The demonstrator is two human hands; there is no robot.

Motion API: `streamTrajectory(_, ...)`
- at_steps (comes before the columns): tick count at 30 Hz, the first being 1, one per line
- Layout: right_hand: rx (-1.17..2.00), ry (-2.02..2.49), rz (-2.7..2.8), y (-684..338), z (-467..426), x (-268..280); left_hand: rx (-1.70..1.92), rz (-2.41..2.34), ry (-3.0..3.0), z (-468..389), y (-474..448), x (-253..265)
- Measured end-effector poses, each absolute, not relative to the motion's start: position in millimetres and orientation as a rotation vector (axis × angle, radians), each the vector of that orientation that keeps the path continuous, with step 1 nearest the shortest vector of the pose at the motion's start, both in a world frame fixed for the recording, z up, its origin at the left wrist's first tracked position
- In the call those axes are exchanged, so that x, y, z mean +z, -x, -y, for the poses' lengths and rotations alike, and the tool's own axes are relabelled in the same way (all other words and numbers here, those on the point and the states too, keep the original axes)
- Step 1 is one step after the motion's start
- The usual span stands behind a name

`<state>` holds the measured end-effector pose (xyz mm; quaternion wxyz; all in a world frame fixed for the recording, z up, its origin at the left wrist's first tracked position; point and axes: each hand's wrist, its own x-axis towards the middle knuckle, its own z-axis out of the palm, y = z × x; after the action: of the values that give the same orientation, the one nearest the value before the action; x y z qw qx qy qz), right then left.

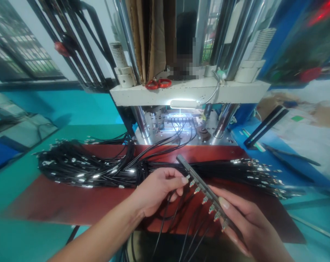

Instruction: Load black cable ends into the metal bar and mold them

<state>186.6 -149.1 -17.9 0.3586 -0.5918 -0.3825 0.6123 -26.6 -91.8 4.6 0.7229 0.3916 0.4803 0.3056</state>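
Slanting across the middle is a dark metal bar (199, 178) with a row of small metal connectors (204, 200) along its lower edge. My right hand (241, 214) is closed around the bar's lower right part, thumb on top. Near the bar's upper end, my left hand (165, 185) pinches a small connector end, thumb against forefinger, close to the row; whether it is seated in the bar I cannot tell. Thin black cables (192, 225) hang below the connectors and the left hand.
A press with a lit lower die (178, 122) stands ahead, cables running from it. Thick bundles of black cables (85, 167) lie left and right on a red mat (72, 207). Red-handled scissors (158, 84) rest on the press plate. A black bracket (266, 127) stands at right.
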Motion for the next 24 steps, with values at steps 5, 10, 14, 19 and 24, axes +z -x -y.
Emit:
streamTrajectory(5,1.630,1.531,0.926,-186.9,149.0,-18.5,0.682,-1.067,-0.880,90.9,24.3,1.2)
streamTrajectory(10,1.612,1.548,0.909,-185.2,149.4,-16.2,0.662,-1.059,-0.880,90.2,24.0,-0.6)
streamTrajectory(14,1.599,1.562,0.934,-184.1,149.8,-17.0,0.671,-1.052,-0.884,89.3,23.7,-2.2)
streamTrajectory(19,1.531,1.617,0.926,-187.4,151.0,-23.4,0.686,-1.048,-0.895,89.4,24.0,-5.6)
streamTrajectory(24,1.493,1.646,0.926,-187.4,151.5,-25.5,0.691,-1.058,-0.927,89.3,23.4,-7.0)
